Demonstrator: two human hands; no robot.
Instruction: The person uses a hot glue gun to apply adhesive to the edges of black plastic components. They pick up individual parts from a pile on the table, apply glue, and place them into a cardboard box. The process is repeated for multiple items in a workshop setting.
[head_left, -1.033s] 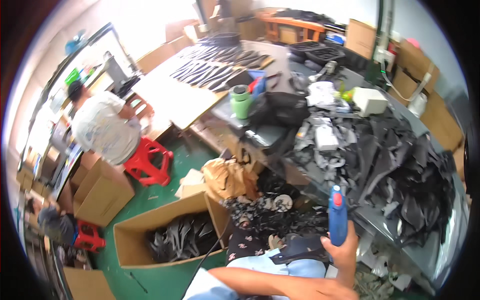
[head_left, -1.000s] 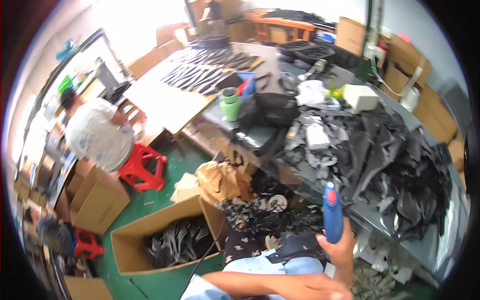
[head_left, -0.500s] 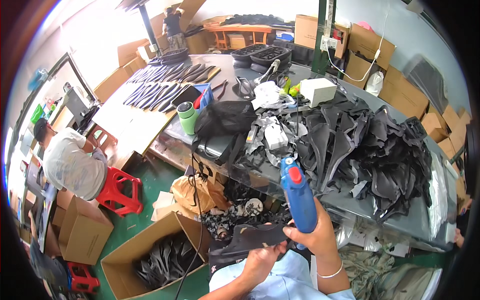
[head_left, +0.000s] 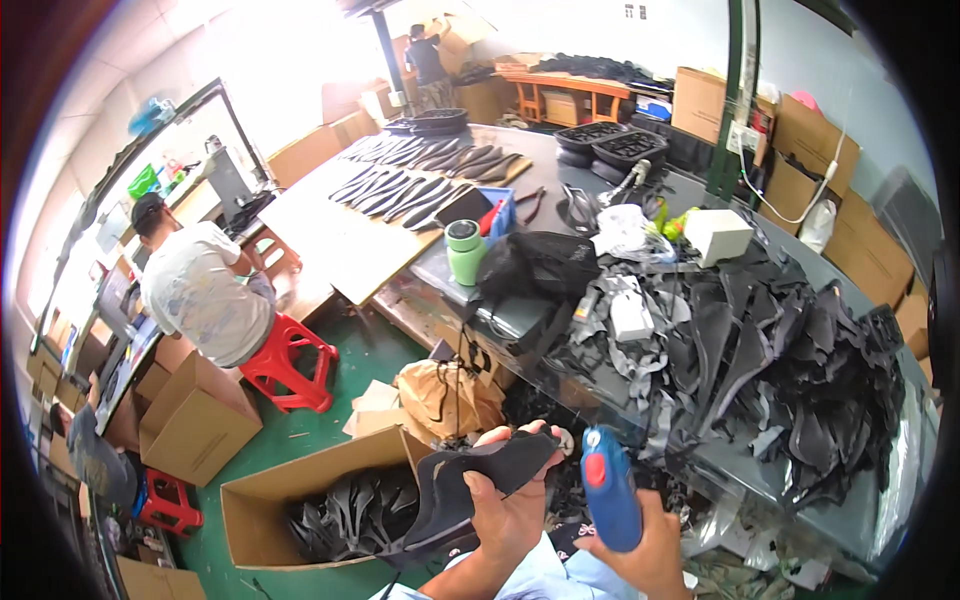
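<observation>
My left hand (head_left: 508,512) grips a black, curved, padded-looking piece (head_left: 447,488), holding it up in front of my body with fingers over its far edge and the thumb on its near face. In my right hand (head_left: 650,552) is a blue hand-held power tool (head_left: 612,505) with a red button, tilted with its front end pointing away from me. The tool stands apart from the piece, to its right. Just left of and below the piece, a cardboard box (head_left: 243,525) holds several similar black pieces (head_left: 350,512).
A large heap of black pieces (head_left: 830,400) covers the right of the grey table (head_left: 520,145). A black bag (head_left: 535,265) and green bottle (head_left: 464,252) stand nearer its left edge. Someone in a light shirt (head_left: 205,295) sits on a red stool (head_left: 290,365); another person (head_left: 428,62) stands far back.
My left hand has raised the black piece and turned it, moving it left toward the box. The blue tool has come away from the piece and dropped lower. The view has swung left.
</observation>
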